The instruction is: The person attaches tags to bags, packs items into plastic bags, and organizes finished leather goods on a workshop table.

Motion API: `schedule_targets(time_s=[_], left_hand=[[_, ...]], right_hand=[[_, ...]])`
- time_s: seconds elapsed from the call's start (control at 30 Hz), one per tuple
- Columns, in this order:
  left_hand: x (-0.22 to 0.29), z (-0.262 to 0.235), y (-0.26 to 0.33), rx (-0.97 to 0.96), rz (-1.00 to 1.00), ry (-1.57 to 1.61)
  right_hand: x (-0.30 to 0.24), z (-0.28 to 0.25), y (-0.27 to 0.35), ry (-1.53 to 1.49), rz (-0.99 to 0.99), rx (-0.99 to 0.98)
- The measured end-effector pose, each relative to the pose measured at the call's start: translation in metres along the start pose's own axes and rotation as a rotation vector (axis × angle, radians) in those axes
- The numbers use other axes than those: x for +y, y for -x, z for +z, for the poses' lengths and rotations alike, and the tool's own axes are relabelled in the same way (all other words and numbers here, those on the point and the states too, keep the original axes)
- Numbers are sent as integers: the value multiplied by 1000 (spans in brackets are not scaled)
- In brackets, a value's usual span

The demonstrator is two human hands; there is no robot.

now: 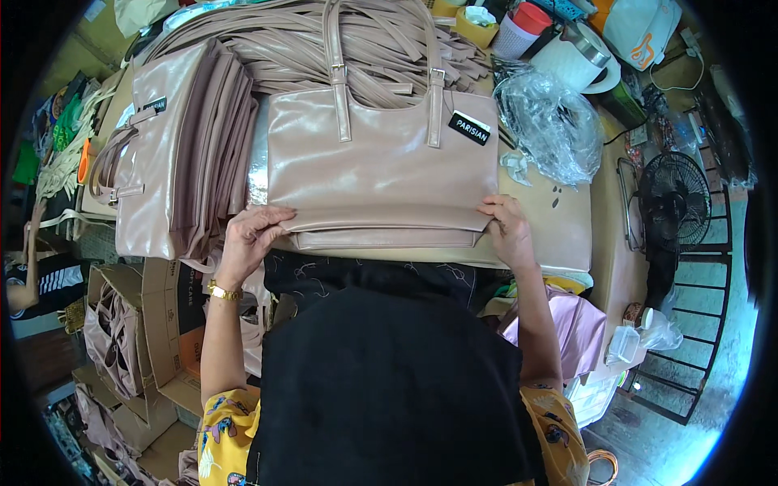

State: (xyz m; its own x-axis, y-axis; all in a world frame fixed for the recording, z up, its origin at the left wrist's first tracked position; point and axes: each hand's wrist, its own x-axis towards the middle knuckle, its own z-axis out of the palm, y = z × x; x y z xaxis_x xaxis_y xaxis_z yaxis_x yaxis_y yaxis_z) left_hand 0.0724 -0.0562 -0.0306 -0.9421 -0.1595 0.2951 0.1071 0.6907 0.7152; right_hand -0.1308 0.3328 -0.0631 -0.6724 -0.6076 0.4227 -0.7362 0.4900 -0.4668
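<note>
A shiny dusty-pink handbag [381,158] lies flat on the table in front of me, its two buckled straps pointing away. A black hang tag [468,128] is attached near its right strap. My left hand [258,231] pinches the bag's near left corner, thumb and fingers closed on it. At the near right corner, my right hand [509,223] grips the bag the same way. Between the hands the near edge is folded into a horizontal roll, with a lower flap of the bag showing under it.
A stack of matching handbags [182,154] stands at the left, with a heap of pink straps [300,40] behind. Crumpled clear plastic [555,121] and a white kettle [571,57] sit at the back right. A black fan [674,198] stands farther right; cardboard boxes [166,324] are lower left. Another person's arm [31,259] shows far left.
</note>
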Motion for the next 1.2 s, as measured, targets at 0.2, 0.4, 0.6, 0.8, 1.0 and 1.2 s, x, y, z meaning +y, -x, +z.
schedule_targets(time_s=[0.2,0.4,0.6,0.8,1.0,1.2], left_hand=[[-24,22,21,221,131,-248],[-39,27,44,250,143,-230],[-35,-11,74,201,5,-197],[34,-1,38,205,123,-375],[6,57,83,33,145,-271],[-17,70,89,61,180,-280]], right_hand=[[-3,2,3,329,-146,22],[-3,-6,7,131,-2,-80],[54,-55,-38,-117,82,-283],[72,0,-47,320,-11,109],[-5,-23,-64,10,313,135],[-152,72,-50,40,-404,-565]])
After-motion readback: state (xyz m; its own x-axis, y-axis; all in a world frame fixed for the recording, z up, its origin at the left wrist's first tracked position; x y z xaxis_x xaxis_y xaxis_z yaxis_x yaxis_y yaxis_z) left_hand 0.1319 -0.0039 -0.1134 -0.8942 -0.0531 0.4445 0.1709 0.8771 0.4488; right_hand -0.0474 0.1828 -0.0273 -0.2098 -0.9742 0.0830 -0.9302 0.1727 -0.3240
